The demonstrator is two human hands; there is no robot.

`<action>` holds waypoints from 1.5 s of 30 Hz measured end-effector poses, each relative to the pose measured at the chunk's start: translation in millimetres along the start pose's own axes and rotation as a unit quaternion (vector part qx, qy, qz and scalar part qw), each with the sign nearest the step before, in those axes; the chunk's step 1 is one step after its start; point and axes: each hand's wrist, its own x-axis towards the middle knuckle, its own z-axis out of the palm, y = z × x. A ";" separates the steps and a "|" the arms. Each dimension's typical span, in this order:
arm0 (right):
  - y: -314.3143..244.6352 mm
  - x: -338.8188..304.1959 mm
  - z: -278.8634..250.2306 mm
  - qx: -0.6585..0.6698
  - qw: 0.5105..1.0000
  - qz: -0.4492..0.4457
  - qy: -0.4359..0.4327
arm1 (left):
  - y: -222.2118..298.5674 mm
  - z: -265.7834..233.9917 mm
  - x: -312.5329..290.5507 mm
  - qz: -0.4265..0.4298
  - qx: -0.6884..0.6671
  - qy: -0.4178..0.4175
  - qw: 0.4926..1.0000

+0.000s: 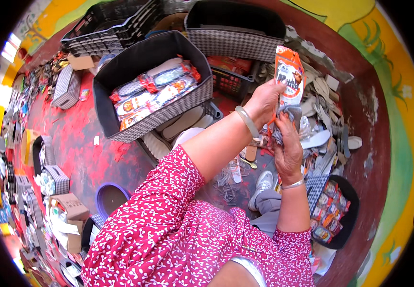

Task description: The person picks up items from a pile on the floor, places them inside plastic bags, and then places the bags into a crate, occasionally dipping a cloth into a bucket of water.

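Purple plastic rims a tub [99,203] on the floor at left. Next comes a checked bin [187,102] holding shiny packs [154,88]. The left hand [264,100] is clamped on an orange-and-white packet [290,71], held upright. Just below, the right hand [289,150] has its fingers at a grey piece [291,113] by the packet's lower end; I cannot tell whether it grips. Farthest right stands a black-lined bin [351,222].

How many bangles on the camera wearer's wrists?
2: a thick pale bangle on the wrist of the left hand, and a thin silvery bangle on the wrist of the right hand. Both wrists show; none seems hidden.
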 end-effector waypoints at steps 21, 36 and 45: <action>22.7 3.2 22.8 0.108 0.971 0.211 0.002 | 264.0 -287.7 -13.9 0.234 -0.213 0.450 0.835; 44.1 -3.7 48.7 0.151 0.946 0.286 -0.033 | 226.8 -376.4 28.1 0.147 0.054 0.610 0.776; 50.3 -11.1 29.0 0.089 0.958 0.272 -0.030 | 211.2 -282.4 50.1 -0.079 0.279 0.347 0.892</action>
